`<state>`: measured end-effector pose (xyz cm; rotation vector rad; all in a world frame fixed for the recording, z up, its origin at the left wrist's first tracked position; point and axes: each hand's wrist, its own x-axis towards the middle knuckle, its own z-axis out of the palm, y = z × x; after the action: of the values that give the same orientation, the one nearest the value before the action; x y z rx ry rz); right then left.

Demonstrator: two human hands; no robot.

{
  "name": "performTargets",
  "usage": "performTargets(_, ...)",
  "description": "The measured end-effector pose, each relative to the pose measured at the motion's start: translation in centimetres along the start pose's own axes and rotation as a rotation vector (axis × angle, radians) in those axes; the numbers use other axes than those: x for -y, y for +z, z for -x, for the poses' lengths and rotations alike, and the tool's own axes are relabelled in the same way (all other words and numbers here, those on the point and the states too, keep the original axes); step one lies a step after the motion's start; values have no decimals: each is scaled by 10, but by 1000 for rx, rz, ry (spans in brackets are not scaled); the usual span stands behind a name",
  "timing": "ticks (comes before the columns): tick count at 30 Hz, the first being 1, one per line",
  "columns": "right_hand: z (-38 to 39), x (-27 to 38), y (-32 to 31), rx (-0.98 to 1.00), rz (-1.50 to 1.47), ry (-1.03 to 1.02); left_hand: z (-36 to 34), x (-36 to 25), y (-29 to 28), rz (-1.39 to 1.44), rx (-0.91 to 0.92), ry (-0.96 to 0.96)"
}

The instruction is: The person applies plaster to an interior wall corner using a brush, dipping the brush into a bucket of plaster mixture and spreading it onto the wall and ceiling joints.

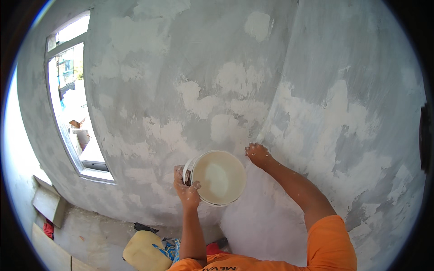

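Observation:
A white plastic bucket (191, 166) is held up before the wall, its round opening facing me. Inside is a pale, creamy substance (218, 178), lighter in the middle. My left hand (186, 189) grips the bucket's left side, thumb over the rim and fingers behind it. To the right of the bucket, my right hand (258, 155) is up at the wall with curled fingers. What it holds, if anything, I cannot make out. White specks dot both hands. The grey wall (190, 54) carries many uneven whitish patches, with a corner line running down towards my right hand.
A narrow framed window (66, 44) stands in the wall at the left. Below lie a yellowish container (143, 251), a blue patterned package (169, 249) and a dark object (146, 227). A box-like block (49, 205) and a red cloth (48, 229) are at the far left.

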<state>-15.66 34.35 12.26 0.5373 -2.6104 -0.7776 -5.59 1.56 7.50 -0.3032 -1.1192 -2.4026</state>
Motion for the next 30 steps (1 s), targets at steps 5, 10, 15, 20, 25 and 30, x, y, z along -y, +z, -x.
performTargets(5,0,-48,20,127,-386,154,-5,0,-9,-7,0,80)
performTargets(10,-31,-77,-114,-188,-180,495,-6,-34,-24,-95,-106,98)
performTargets(15,-23,-49,-104,-526,311,202,-16,-38,-38,-270,-117,182)
performTargets(20,21,29,70,-343,502,65,-21,-33,-40,-327,-109,203)
performTargets(25,19,84,109,122,-114,187,-19,-42,-42,-309,-130,146)
performTargets(30,-11,10,83,-162,-391,522,-14,-64,-33,-283,-119,175)
